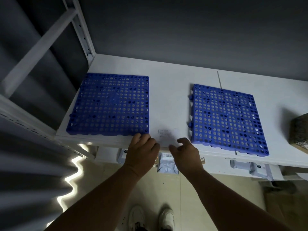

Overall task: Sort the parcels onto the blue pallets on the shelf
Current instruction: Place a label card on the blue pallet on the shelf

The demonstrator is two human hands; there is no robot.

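Head view: a flat white parcel (167, 136) lies on the shelf (166, 72) near edge, btwn the two blue pallets (110, 102), both bare. Our left hand (141, 152) and right hand (185, 152) flank it, fingers loosely curled, holding nothing. We'd grip both sides, lift level. Label end points far; long axis near–far, roughly.

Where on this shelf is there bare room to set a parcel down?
Both blue pallets, left and right, lie bare. The white strip between them holds a flat white parcel at its front edge, with the left hand and right hand beside it. A box crowds the far right.
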